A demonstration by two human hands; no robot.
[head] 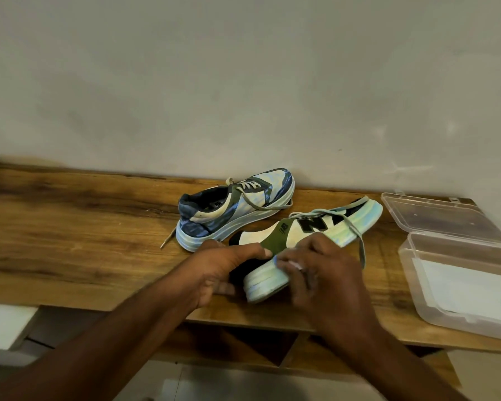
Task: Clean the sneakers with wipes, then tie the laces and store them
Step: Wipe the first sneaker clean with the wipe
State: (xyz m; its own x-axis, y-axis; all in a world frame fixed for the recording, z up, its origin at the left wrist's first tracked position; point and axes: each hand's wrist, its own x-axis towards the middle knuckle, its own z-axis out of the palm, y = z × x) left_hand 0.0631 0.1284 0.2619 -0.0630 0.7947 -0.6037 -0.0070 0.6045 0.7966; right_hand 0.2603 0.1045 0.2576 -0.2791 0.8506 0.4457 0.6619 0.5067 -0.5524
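A pale sneaker (318,227) with a black letter and an olive patch lies on its side near the front of the wooden table (70,241), sole toward me. My left hand (223,270) grips its heel end, thumb over the upper. My right hand (318,273) presses a small white wipe (294,265) against the sole's edge near the heel. Its loose lace (359,241) trails to the right. The second sneaker (237,209) stands upright behind it by the wall, its laces untied.
An open clear plastic box (434,261) holding white wipes (472,287) sits at the table's right end, its lid (440,215) folded back. A wall rises right behind the table. A white surface (3,325) lies lower left.
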